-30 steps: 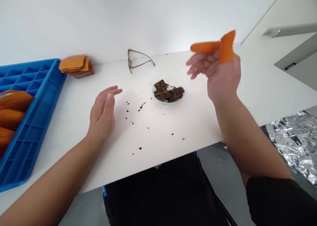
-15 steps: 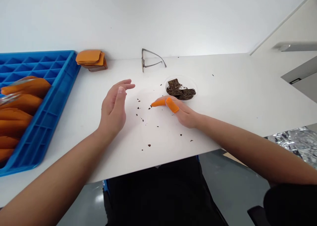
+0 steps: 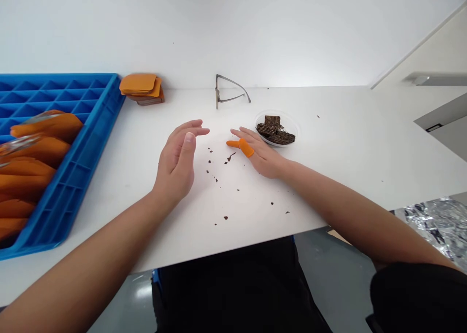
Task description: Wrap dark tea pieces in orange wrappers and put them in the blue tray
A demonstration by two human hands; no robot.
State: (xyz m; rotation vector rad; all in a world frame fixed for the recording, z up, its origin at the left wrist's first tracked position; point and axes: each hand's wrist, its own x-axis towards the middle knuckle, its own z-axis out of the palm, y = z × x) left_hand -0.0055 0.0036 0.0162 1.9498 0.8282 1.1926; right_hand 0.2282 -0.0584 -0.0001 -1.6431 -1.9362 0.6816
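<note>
My left hand (image 3: 178,163) rests on its edge on the white table (image 3: 328,143), fingers and thumb apart, holding nothing. My right hand (image 3: 257,153) is palm down with its fingers spread and nothing in it; two of its digits wear orange finger covers (image 3: 245,148). Just behind it is a round clear dish (image 3: 296,124) with thin dark brown pieces (image 3: 279,136) stacked inside. Several small dark crumbs (image 3: 225,218) lie scattered between my hands and toward the table's front edge.
A blue divided crate (image 3: 78,177) at the left holds several orange pouches (image 3: 32,175). Beside it, by the wall, sits a folded orange bundle (image 3: 140,86). Glasses (image 3: 218,91) lie at the back. Crinkled silver foil (image 3: 434,221) is at the lower right.
My right hand has moved slightly back and flattened, its fingers more spread. Some crumbs near its fingertips now lie gathered in front of them. The whole view has shifted slightly.
</note>
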